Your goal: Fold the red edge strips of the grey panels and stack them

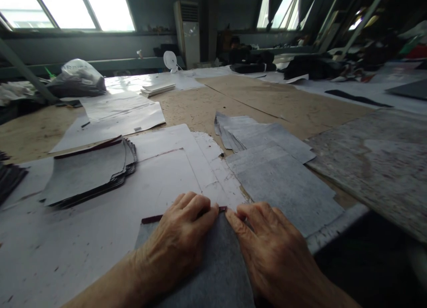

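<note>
Minding the far edge of the gray sheet (222, 263), I'd press the dark red strip (151, 219) evenly, left hand (185, 228) pinching it, right hand (271, 241) curled, grip unclear.

Worktable (187, 105): brown top, partly covered by white paper (167, 179). At the near edge, a grey panel (227, 263) with a dark-red top edge was laid over the paper. Left: a stack of grey pieces (86, 172) was placed on the paper. Right: grey sheets (273, 179) were spread, overlapping. Farther back, white cards (158, 90), a plastic bag (83, 76) and a black strip (356, 98) were set down.
</note>
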{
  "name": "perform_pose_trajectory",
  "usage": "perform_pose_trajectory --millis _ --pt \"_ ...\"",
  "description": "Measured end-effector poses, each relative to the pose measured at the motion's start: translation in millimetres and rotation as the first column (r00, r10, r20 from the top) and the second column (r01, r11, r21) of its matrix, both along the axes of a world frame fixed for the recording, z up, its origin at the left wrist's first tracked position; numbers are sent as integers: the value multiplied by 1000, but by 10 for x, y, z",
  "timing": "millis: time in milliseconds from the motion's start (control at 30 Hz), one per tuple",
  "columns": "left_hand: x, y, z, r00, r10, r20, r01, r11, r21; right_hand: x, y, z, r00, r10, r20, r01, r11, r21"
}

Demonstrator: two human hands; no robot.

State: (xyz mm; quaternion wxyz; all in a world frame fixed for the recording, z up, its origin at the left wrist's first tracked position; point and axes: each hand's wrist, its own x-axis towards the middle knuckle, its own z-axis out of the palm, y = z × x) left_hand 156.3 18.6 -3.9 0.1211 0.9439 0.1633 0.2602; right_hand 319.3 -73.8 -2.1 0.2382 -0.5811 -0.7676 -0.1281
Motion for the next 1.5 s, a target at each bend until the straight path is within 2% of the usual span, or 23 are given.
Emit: perform_pose_trajectory --millis 267,433,533,700,833,933,1000,1133,1267,1500 --pt "11 -7 -13 997 -36 -70 36 999 6 -13 14 -26 1000 1 -7 -1 999 33" --pt "30 -1 13 992 -29 -121 31 999 14 47 9 -54 988 10 -154 5 995 95" --pt "42 -2 34 988 -30 -150 33 999 17 89 3 -68 981 -3 -193 21 996 89" --pt "48 -22 35 989 -16 -146 16 1000 -8 47 11 -30 999 37 -23 -36 999 40" --pt "-33 27 58 998 -29 -54 23 992 -122 16 31 2 996 40 78 -38 999 -23" --pt "-156 100 92 995 58 79 -42 982 -185 32 48 -6 995 41 94 -40 999 -11" --pt "-240 123 104 989 108 102 -88 979 -182 44 57 -20 995 47 84 -47 999 -3" --pt "-342 83 84 1000 22 -6 -23 989 -147 47 60 -40 995 42 94 -44 999 25" --pt "-359 49 54 993 -47 -107 42 998 -49 35 61 -40 989 23 147 -28 999 34" --pt "-319 87 20 971 5 -241 2 1000 27 -30 77 -39 979 8 206 -15 999 30"
